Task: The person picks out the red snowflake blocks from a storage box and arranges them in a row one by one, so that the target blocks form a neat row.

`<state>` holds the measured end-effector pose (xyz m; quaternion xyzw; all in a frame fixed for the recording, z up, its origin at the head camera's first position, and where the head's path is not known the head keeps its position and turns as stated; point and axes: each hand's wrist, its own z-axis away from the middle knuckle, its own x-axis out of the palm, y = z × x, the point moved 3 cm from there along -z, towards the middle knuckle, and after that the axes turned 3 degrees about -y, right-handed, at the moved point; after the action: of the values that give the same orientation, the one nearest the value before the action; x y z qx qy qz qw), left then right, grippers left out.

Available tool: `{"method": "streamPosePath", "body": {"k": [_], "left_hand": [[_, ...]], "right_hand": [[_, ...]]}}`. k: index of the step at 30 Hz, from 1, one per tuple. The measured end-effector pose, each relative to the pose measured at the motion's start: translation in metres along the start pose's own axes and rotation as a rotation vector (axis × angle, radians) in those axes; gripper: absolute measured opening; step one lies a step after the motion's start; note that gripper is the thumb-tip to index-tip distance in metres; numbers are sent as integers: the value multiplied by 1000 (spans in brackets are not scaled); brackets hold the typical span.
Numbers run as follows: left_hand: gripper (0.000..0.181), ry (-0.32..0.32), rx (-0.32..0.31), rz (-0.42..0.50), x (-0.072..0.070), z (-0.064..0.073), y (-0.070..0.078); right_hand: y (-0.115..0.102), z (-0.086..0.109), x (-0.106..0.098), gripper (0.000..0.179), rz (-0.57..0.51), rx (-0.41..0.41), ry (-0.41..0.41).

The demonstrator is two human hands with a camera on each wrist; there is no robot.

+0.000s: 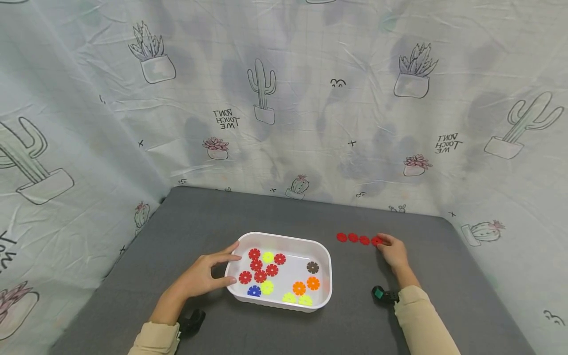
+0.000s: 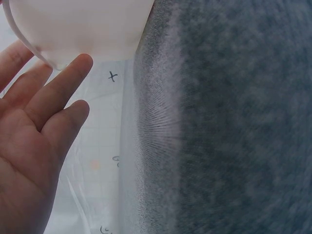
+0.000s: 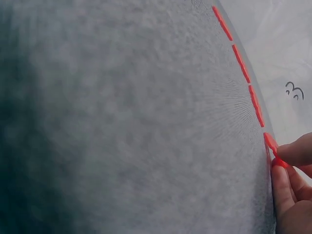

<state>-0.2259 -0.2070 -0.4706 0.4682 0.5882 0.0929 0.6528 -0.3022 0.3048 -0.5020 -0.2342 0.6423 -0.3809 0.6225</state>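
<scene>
Soft, even light fills the head view, brightening the pale curtain (image 1: 306,138) and laying faint shadows on the grey tabletop (image 1: 275,328) beside the right sleeve (image 1: 421,318) and under the white tray (image 1: 275,302). Both wrist views look hazier, the tabletop blurred, sinking into dark teal toward one side and streaked with fine radiating lines. The left one washes the tray pale.

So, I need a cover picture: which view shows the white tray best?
The head view: the white tray shows nearly whole, inside included. The left wrist view has only part of its outside; the right wrist view, none.
</scene>
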Motion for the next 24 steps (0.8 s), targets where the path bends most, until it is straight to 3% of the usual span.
{"method": "streamPosePath", "body": {"k": [14,24], "left_hand": [[51,-4,4,-4,-1,1,1],[52,-3,3,-5,-2,0,2]], "right_hand": [[-6,8,-3,47,-110,26,-10],[-49,30,3,50,-98,-150,-86]]}}
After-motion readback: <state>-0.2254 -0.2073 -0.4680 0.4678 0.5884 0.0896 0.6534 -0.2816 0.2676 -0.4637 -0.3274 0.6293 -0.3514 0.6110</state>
